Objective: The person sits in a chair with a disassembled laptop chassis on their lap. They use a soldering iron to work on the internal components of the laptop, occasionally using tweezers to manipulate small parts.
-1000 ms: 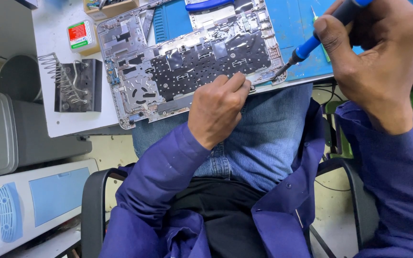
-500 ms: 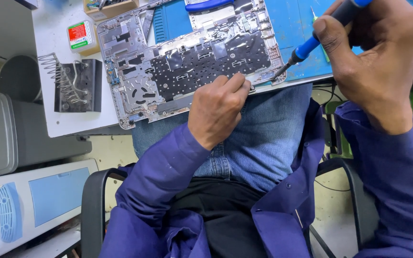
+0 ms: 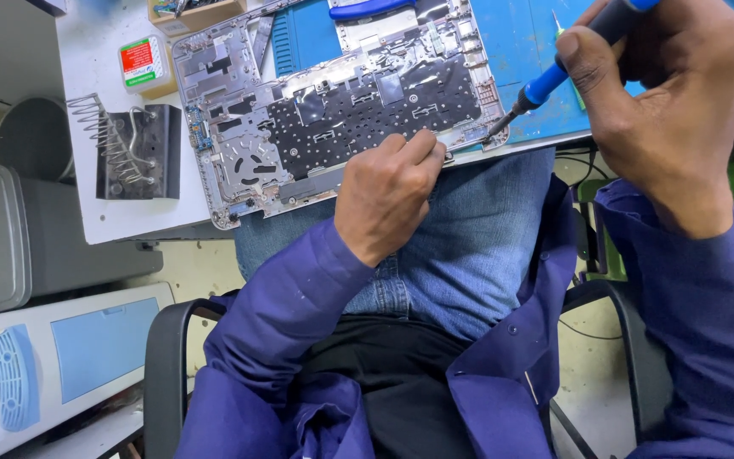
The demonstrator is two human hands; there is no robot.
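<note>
One white tabletop (image 3: 112,212) is seen at the top of the head view, its near edge running just above the person's lap; part of it is covered by one blue mat (image 3: 503,34). One opened laptop base (image 3: 333,110), silver with a black keyboard backing, is laid slantwise across the tabletop and the mat, and its near long edge overhangs the tabletop edge above the blue-jeaned knees. Little free surface is left around it: the left corner lies close to one black metal stand with a wire coil (image 3: 133,151), and a strip of bare white tabletop is left between that stand and the tabletop's left edge. More open room is seen on the mat to the right of the base.

Two hands are counted. The left hand (image 3: 388,191) is curled with its fingers pressed together, and its fingertips are set on the near edge of the laptop base, pinning it down. The right hand (image 3: 669,102) is closed around one screwdriver (image 3: 554,72) with a blue and black handle; it is pinched between thumb and fingers and held slanted, its tip set at the right near corner of the base.

One small red, green and white tin (image 3: 142,64) stands beyond the stand, beside the base's far left corner.
</note>
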